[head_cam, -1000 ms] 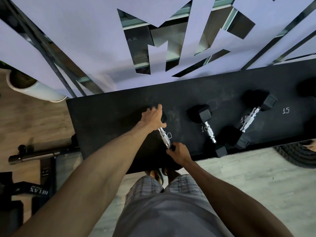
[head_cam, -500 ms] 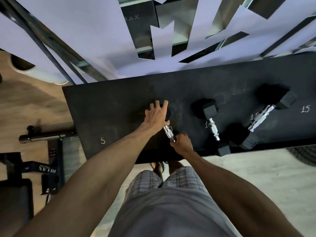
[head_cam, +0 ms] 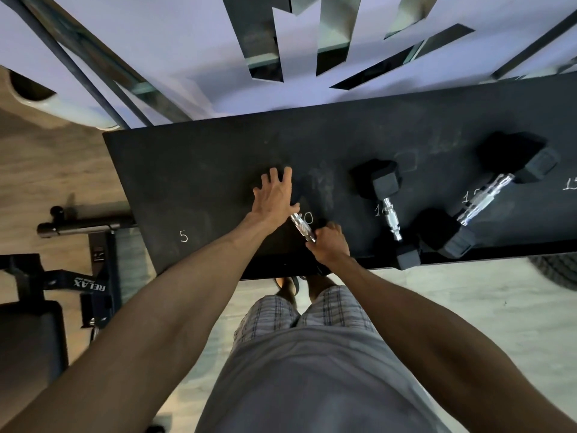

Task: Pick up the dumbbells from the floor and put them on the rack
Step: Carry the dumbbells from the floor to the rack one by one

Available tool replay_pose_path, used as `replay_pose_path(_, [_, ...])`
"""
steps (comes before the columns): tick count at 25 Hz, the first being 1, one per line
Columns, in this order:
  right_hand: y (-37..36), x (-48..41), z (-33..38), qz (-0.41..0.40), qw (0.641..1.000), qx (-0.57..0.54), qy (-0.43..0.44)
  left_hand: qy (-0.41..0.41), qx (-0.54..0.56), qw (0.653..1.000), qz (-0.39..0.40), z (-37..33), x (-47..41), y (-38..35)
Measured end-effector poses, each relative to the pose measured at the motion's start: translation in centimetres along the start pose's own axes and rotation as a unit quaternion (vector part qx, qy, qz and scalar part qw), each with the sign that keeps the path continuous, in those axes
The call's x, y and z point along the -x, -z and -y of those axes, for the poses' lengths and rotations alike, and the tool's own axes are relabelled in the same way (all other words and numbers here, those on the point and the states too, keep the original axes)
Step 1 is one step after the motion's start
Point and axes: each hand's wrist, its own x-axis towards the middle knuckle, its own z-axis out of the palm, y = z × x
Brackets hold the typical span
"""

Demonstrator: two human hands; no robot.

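Note:
A black rack shelf point(head_cam: 187, 182) with chalk numbers runs across in front of me. A black hex dumbbell with a chrome handle point(head_cam: 302, 229) lies on it by the chalk "10". My left hand point(head_cam: 274, 198) rests flat on its far head, fingers spread. Curled around the near end of that dumbbell, at the shelf's front edge, is my right hand point(head_cam: 329, 242). To the right lie a second dumbbell point(head_cam: 388, 210) and a larger third dumbbell point(head_cam: 484, 198), both untouched.
A weight bench with a "RELAX" label point(head_cam: 89, 284) and a black bar point(head_cam: 84, 221) stand on the floor at the left. A tyre point(head_cam: 559, 270) lies under the shelf's right end. My feet are under the front edge. A mirrored wall is behind.
My left hand has loosened from gripping the far head to lying on it with fingers spread. The dumbbell stays on the shelf with my right hand still on its near end.

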Motion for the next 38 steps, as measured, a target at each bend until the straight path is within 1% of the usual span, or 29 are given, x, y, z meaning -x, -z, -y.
replay_pose_path(2, [0.0,0.1,-0.1,0.005,1.000,-0.001,0.000,0.009,0.012,1.000,0.003,-0.2,0.1,0.0])
replay_pose_path(4, [0.0,0.5,-0.1,0.012,1.000,0.004,0.001,0.016,-0.009,1.000,0.011,-0.7,0.4,0.1])
replay_pose_path(7, [0.1,1.9,0.1,-0.006,1.000,0.002,0.001,0.001,-0.132,0.991,-0.008,-1.3,2.1,0.0])
replay_pose_path(9, [0.2,3.2,0.1,-0.034,0.999,-0.015,-0.006,-0.039,-0.212,0.976,-0.025,-1.3,3.8,-0.1])
replay_pose_path(11, [0.3,4.9,-0.1,-0.058,0.998,-0.025,-0.008,-0.089,-0.261,0.961,-0.039,-0.8,5.3,-0.3])
replay_pose_path(14, [-0.1,8.0,-0.8,-0.077,0.996,-0.042,-0.014,-0.155,-0.295,0.941,-0.061,-0.2,7.1,0.2])
replay_pose_path(17, [-1.3,12.0,-1.8,-0.101,0.990,-0.088,-0.043,-0.217,-0.306,0.926,-0.052,-0.9,9.8,0.4])
replay_pose_path(20, [-4.0,16.5,-2.9,-0.118,0.983,-0.125,-0.064,-0.283,-0.261,0.923,-0.010,-2.8,12.8,-0.8])
replay_pose_path(22, [-6.7,20.0,-4.0,-0.121,0.976,-0.158,-0.093,-0.345,-0.243,0.905,0.051,-4.8,15.2,-2.2])
replay_pose_path(25, [-11.6,25.2,-6.2,-0.132,0.952,-0.221,-0.163,-0.419,-0.260,0.857,0.148,-7.9,18.9,-5.3])
replay_pose_path(28, [-16.8,30.7,-8.0,-0.152,0.910,-0.299,-0.245,-0.454,-0.329,0.802,0.205,-10.4,22.3,-9.5])
replay_pose_path(31, [-23.1,37.0,-9.8,-0.185,0.855,-0.363,-0.321,-0.503,-0.399,0.728,0.240,-13.3,26.9,-14.8])
replay_pose_path(34, [-29.7,43.5,-11.1,-0.216,0.793,-0.426,-0.379,-0.555,-0.456,0.644,0.263,-16.1,33.3,-20.1])
replay_pose_path(35, [-31.9,45.7,-11.3,-0.223,0.769,-0.450,-0.394,-0.572,-0.475,0.613,0.267,-17.0,35.7,-22.0])
replay_pose_path(38, [-38.5,51.4,-11.8,-0.248,0.696,-0.517,-0.433,-0.611,-0.518,0.536,0.266,-19.2,42.6,-27.3])
